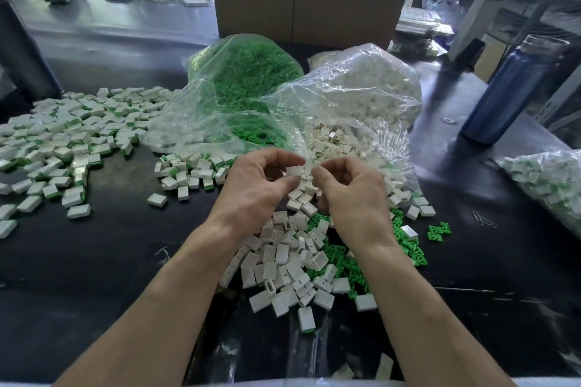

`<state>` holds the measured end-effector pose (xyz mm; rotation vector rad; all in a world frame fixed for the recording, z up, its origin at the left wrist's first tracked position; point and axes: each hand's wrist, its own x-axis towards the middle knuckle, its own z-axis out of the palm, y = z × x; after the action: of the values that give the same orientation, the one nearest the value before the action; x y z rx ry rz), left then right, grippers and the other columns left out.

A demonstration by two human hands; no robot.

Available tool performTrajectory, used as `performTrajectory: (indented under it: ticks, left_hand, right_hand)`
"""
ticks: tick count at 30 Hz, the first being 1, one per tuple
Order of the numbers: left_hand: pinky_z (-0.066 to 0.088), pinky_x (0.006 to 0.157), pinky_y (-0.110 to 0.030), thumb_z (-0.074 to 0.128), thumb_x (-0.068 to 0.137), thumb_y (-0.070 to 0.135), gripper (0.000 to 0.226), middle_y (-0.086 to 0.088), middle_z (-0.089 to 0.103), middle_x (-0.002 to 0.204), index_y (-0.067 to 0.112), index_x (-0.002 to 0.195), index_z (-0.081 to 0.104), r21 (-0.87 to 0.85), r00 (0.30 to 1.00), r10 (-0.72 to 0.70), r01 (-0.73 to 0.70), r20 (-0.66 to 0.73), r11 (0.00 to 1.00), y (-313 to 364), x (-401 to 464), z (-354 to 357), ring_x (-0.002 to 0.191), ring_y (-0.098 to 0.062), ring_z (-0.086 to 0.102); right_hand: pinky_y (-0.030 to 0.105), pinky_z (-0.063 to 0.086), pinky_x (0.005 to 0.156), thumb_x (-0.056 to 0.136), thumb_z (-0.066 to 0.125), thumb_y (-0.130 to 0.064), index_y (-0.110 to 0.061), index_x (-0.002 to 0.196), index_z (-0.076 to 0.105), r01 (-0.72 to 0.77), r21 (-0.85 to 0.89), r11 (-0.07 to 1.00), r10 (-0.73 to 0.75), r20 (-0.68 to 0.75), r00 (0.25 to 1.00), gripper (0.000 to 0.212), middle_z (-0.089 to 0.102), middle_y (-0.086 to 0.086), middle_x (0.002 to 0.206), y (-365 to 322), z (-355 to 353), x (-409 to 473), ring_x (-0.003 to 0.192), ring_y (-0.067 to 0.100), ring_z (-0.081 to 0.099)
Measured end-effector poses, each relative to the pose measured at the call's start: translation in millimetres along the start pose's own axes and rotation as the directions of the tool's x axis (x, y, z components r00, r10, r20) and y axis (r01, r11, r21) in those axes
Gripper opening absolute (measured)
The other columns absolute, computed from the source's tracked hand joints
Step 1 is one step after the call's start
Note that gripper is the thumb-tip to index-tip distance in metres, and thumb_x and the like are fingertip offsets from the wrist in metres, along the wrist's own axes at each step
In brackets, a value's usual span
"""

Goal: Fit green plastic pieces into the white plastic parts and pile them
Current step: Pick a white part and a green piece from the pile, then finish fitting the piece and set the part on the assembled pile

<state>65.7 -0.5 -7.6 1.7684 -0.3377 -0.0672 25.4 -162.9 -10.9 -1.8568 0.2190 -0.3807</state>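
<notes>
- Both hands are raised over the middle of the dark tabletop (110,254), close together, fingertips nearly meeting.
- The left hand (254,181) has its fingers curled round a white plastic part (294,170), pinched between thumb and fingers.
- The right hand (349,188) is curled too, its fingertips pinched at the edge of that same part; whether it holds a green piece I cannot tell.
- Beneath the wrists lies a loose heap of white parts (283,264), spilling towards the near edge of the tabletop, with loose green pieces (342,258) mixed in on its right side.
- A few green pieces (438,231) sit apart to the right, near a paper clip (484,219).
- Behind the hands stand two clear bags, mouths open: the bag of green pieces (248,72) on the left, the bag of white parts (361,88) touching it on the right.
- The finished pile (72,129), white with green showing, spreads across the left of the tabletop out to the left border.
- Bare dark tabletop lies between that pile and the left forearm.
- A blue bottle (509,88) stands to the far right, well apart from the hands; another bag of fitted parts (547,185) lies at the right edge.
- A cardboard box (301,6) closes off the back.
</notes>
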Motion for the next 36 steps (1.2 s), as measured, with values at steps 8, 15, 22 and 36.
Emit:
performTrajectory:
  ticks: [8, 15, 22, 36]
  left_hand:
    - [0.062, 0.081, -0.029, 0.078, 0.092, 0.01, 0.025, 0.004, 0.078, 0.096, 0.028, 0.109, 0.075, -0.049, 0.998, 0.069, -0.069, -0.009, 0.996, -2.7, 3.1, -2.2, 0.089, -0.013, 0.076]
    - [0.063, 0.079, -0.031, 0.081, 0.09, 0.015, 0.024, -0.004, 0.077, 0.094, 0.029, 0.108, 0.077, -0.055, 0.996, 0.085, -0.086, -0.019, 0.995, -2.4, 3.4, -1.1, 0.088, -0.023, 0.074]
    - [0.064, 0.085, -0.046, 0.075, 0.093, 0.009, 0.028, -0.004, 0.076, 0.093, 0.033, 0.106, 0.077, -0.043, 0.995, 0.097, -0.097, -0.007, 0.994, -4.2, 3.4, -0.8, 0.091, -0.03, 0.071]
    - [0.063, 0.08, -0.036, 0.078, 0.089, 0.012, 0.019, -0.004, 0.077, 0.093, 0.019, 0.106, 0.075, -0.243, 0.999, 0.039, -0.034, 0.014, 0.969, -1.1, 4.3, -0.2, 0.085, -0.016, 0.072]
  right_hand:
    - [0.044, 0.067, 0.075, 0.098, 0.075, -0.017, -0.023, 0.107, 0.073, 0.013, 0.185, 0.983, -0.019, 0.031, 0.999, 0.011, 0.073, -0.001, 0.086, -1.9, 1.0, -2.6, 0.074, 0.014, 0.07]
    - [0.046, 0.066, 0.079, 0.1, 0.072, -0.015, -0.022, 0.107, 0.075, 0.03, 0.241, 0.97, -0.037, 0.025, 0.999, 0.01, 0.074, -0.006, 0.089, -2.4, 2.0, -3.7, 0.079, 0.007, 0.07]
    - [0.032, 0.062, 0.07, 0.1, 0.073, -0.017, -0.023, 0.105, 0.076, 0.051, 0.231, 0.972, -0.055, 0.013, 0.998, 0.009, 0.073, -0.007, 0.085, 0.3, 2.4, -2.3, 0.076, 0.008, 0.068]
    - [0.023, 0.053, 0.058, 0.1, 0.072, -0.013, -0.017, 0.11, 0.072, 0.119, 0.321, 0.939, -0.126, -0.001, 0.992, 0.011, 0.07, 0.001, 0.085, -3.1, 2.0, -3.8, 0.064, 0.01, 0.062]
